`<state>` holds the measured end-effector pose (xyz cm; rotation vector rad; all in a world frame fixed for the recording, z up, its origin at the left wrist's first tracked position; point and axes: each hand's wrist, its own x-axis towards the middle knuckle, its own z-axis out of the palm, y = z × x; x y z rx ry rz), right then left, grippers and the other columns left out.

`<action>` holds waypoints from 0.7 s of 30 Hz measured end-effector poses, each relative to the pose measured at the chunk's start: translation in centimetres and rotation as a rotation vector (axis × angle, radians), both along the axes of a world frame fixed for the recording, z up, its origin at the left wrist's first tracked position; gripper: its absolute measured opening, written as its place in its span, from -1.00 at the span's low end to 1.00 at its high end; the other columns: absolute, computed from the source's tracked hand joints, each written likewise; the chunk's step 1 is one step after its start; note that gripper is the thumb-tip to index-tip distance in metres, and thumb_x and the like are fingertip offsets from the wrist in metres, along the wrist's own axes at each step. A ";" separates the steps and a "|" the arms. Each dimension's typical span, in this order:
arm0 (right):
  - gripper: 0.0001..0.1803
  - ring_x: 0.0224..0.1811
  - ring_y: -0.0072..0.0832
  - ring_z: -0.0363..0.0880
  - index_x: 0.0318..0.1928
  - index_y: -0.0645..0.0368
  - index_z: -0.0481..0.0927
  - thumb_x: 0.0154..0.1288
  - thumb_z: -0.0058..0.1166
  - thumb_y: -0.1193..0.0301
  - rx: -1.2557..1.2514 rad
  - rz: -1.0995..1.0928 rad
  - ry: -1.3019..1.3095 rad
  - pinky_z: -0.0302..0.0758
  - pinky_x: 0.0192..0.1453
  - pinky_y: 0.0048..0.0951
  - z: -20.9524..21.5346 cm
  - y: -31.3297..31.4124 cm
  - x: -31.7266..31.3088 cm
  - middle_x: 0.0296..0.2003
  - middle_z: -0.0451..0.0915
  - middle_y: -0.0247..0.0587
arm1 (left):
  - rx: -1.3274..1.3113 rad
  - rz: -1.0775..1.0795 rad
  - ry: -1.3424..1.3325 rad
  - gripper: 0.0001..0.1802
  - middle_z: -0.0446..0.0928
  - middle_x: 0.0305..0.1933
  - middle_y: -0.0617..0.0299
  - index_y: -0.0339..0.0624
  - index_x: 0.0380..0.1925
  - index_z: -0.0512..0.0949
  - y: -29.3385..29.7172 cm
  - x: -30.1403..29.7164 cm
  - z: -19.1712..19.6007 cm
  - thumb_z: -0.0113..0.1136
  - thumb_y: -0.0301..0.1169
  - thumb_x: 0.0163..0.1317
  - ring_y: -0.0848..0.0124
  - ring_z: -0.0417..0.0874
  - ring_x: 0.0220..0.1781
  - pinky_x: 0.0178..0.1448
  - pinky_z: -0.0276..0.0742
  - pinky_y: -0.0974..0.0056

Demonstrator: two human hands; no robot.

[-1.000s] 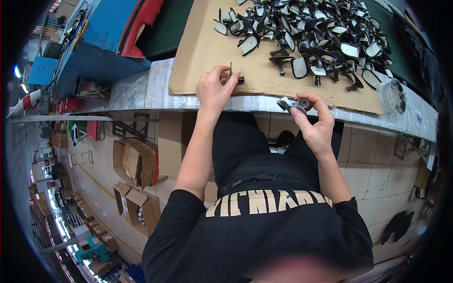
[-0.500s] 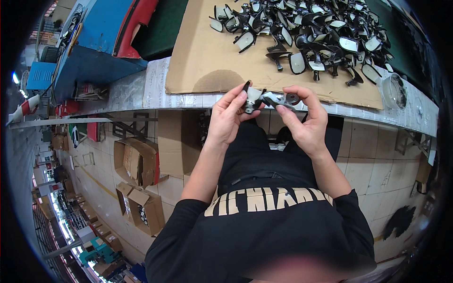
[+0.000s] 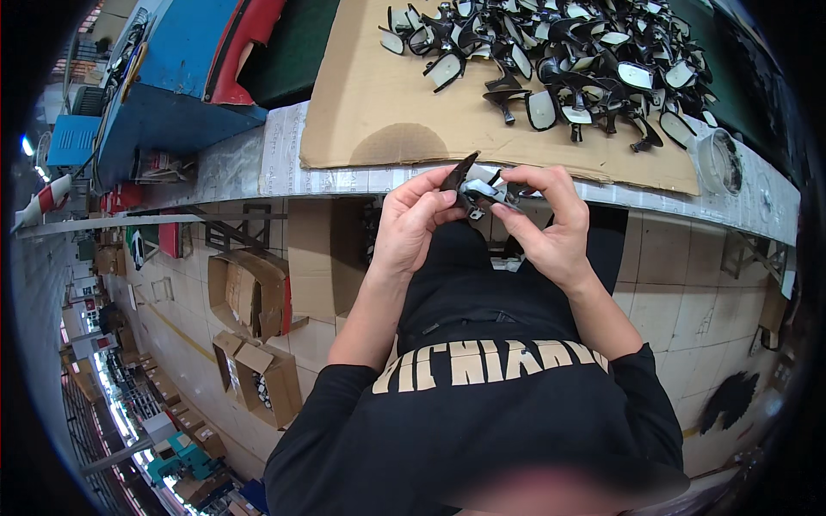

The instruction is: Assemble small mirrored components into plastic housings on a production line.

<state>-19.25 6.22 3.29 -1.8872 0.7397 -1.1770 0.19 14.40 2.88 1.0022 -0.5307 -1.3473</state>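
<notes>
- while we stand at the workbench [image 3: 232, 168], our left hand [image 3: 413, 225] and right hand [image 3: 551, 228] both pinch a small mirror part [image 3: 478, 187] over its edge
- cardboard sheet [image 3: 379, 112] carries a mirror pile [image 3: 568, 60]
- open boxes [image 3: 258, 344] on the tiled floor

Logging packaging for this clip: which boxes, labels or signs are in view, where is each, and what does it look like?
Open brown cardboard box: on the floor at left, flaps up.
Second open brown cardboard box: floor, nearer the person, small dark parts inside.
Flat brown cardboard sheet: lying on the bench, under the mirror parts.
Labels, signs, screens: none I can make out.
</notes>
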 end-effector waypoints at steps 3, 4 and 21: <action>-0.58 -0.21 -0.45 0.52 -0.03 0.19 0.68 0.03 0.43 0.55 0.150 0.076 -0.070 0.47 -0.05 -0.45 0.6 0.3 -0.4 -0.21 0.68 -0.29 | 0.008 0.002 -0.043 -0.62 0.69 0.04 0.10 -0.36 0.16 0.59 0.1 0.5 0.1 0.08 -0.61 0.36 0.46 0.74 -0.07 0.02 0.73 0.36; -0.58 -0.21 -0.45 0.52 -0.03 0.19 0.68 0.03 0.43 0.55 0.151 0.076 -0.069 0.47 -0.05 -0.45 0.8 0.3 -0.7 -0.21 0.68 -0.29 | 0.009 0.001 -0.042 -0.62 0.69 0.04 0.10 -0.36 0.16 0.59 0.1 0.6 0.1 0.08 -0.61 0.36 0.46 0.74 -0.07 0.02 0.73 0.36; -0.60 -0.26 -0.39 0.50 -0.07 0.14 0.69 0.01 0.43 0.55 -0.118 -0.102 0.076 0.45 -0.13 -0.40 0.6 -0.9 -0.3 -0.26 0.63 -0.26 | 0.065 -0.057 -0.157 -0.58 0.70 -0.01 0.00 -0.40 0.20 0.56 0.5 -0.3 0.8 0.12 -0.60 0.34 0.30 0.79 -0.09 -0.04 0.80 0.30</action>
